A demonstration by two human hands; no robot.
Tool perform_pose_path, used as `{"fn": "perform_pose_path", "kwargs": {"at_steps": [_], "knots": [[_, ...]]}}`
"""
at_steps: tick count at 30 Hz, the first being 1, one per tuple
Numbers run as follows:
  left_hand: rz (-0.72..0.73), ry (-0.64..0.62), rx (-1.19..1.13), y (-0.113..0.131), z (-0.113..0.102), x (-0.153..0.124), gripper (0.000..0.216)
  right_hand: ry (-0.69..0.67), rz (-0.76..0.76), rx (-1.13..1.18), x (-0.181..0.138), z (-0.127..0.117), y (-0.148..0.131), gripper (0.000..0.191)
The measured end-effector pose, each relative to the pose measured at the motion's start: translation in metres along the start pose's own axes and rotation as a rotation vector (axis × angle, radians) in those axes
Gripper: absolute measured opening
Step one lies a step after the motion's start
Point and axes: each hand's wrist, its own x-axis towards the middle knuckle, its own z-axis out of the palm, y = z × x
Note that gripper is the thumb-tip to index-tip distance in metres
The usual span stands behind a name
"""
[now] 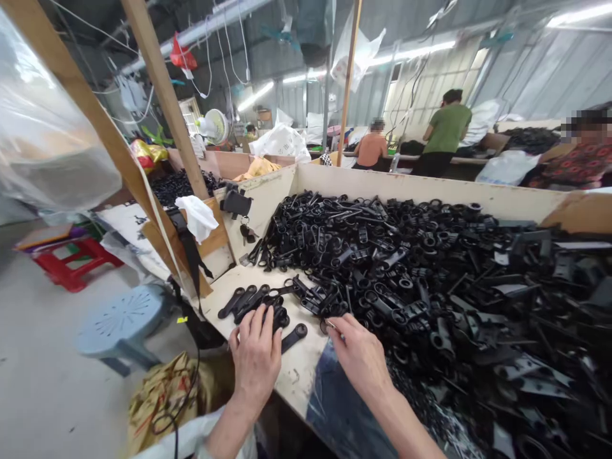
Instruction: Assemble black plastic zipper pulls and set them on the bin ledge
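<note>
- Resting palm-down at the near edge of the desk, the left hand has its fingers stretched out flat, tips on a small heap of black links. They are laid on it, not closed round anything.
- The right hand sits to the right of it. Its thumb and forefinger are pinched on a small piece that is too small to make out.
- Between the two hands a lone black link lies flat on the desk. Its long axis runs from near-left to far-right, with the ring end to the far right. It is just beside the left hand and a little apart from the right fingertips, so the left hand is nearer.
- Under the right forearm a dark plastic sheet covers the desk's near edge.
- Just beyond the left fingertips, a short row of links lies side by side, slanting the same way.
- Farther and to the right, a great pile of black parts fills the walled desk.
- To the left stand a blue stool and a red stool, with a white cloth on the wooden frame.
- Far off, a person in green and a person in orange work at other desks.
</note>
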Motion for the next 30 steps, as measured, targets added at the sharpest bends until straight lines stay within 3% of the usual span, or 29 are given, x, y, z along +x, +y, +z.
{"fn": "perform_pose_path", "kwargs": {"at_steps": [4,7,10,13,15,18,19,21,24,27,30], "knots": [[0.242,-0.082,0.203,0.0,0.01,-0.011,0.041,-0.066,-0.098,-0.129,0.025,0.008,0.005,0.024],[0.259,-0.113,0.264,-0.004,0.014,-0.013,0.046,-0.086,-0.173,-0.166,0.036,0.012,0.008,0.022],[0.253,-0.071,0.242,-0.008,0.016,-0.011,0.043,-0.053,-0.246,-0.142,0.032,0.0,0.015,0.021],[0.31,0.008,0.113,-0.001,0.015,-0.014,0.041,0.039,-0.288,-0.073,0.007,-0.024,0.018,0.025],[0.357,-0.013,-0.077,0.013,0.013,-0.023,0.053,0.119,-0.274,-0.019,-0.018,-0.035,0.012,0.029],[0.362,-0.284,-0.47,0.046,0.013,-0.045,0.062,0.217,-0.127,0.251,-0.054,-0.037,-0.003,0.024],[0.3,-0.365,-0.605,0.057,0.014,-0.052,0.056,0.222,-0.036,0.372,-0.063,-0.036,-0.006,0.021],[0.024,-0.493,-0.811,0.077,0.017,-0.065,0.048,0.127,0.116,0.568,-0.078,-0.036,-0.005,0.018],[-0.481,-0.697,-1.039,0.096,0.021,-0.073,0.059,0.045,0.188,0.512,-0.086,-0.054,0.022,0.02],[-0.822,-0.835,-1.253,0.104,0.019,-0.069,0.06,0.313,0.261,0.157,-0.078,-0.082,0.067,0.028],[-1.018,-0.935,-1.411,0.113,0.01,-0.063,0.048,0.374,0.342,0.029,-0.064,-0.097,0.103,0.029]]}}
